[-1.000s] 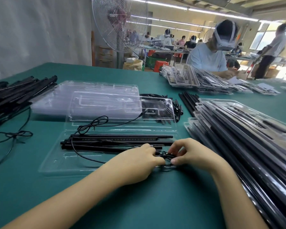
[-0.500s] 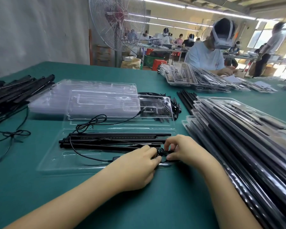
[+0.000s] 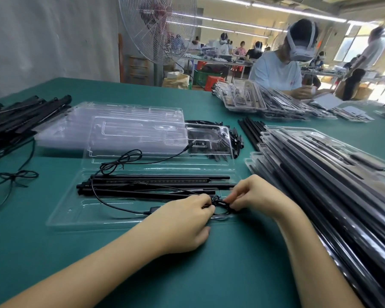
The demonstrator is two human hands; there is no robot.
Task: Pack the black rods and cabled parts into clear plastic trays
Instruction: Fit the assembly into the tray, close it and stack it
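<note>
You pinched a small coil of black cable (image 3: 221, 204) between both hands over the near right corner of the open clear tray (image 3: 65, 218) on the green table (image 3: 209, 274). Your left hand (image 3: 182, 223) lay knuckles up with its fingers curled, thumb and forefinger closed on the coil's left side. Your right hand (image 3: 258, 196) met it from the tray's right edge, fingertips nipped on the same coil (how tightly, the blur did not show).

Inside the tray, several black rods (image 3: 156, 185) lay side by side along its far half. A thin cable (image 3: 111, 203) ran from the rods' left end, looped across the tray's near half and reached your left hand. A second loop of cable (image 3: 120, 161) rested on the tray's hinged lid (image 3: 209, 163), which lay open just beyond the tray.

Behind the lid sat a stack of empty trays (image 3: 76, 130), and small black parts (image 3: 236, 141) showed past the lid's right end. To the tray's right rose a long slanting pile of packed trays (image 3: 320, 174). Loose rods (image 3: 25, 114) were heaped well to the tray's left, with a tied cable (image 3: 11, 176) lying nearer it. Far beyond the tray, another worker (image 3: 278, 72) sat at the same table, near a standing fan (image 3: 158, 30).
</note>
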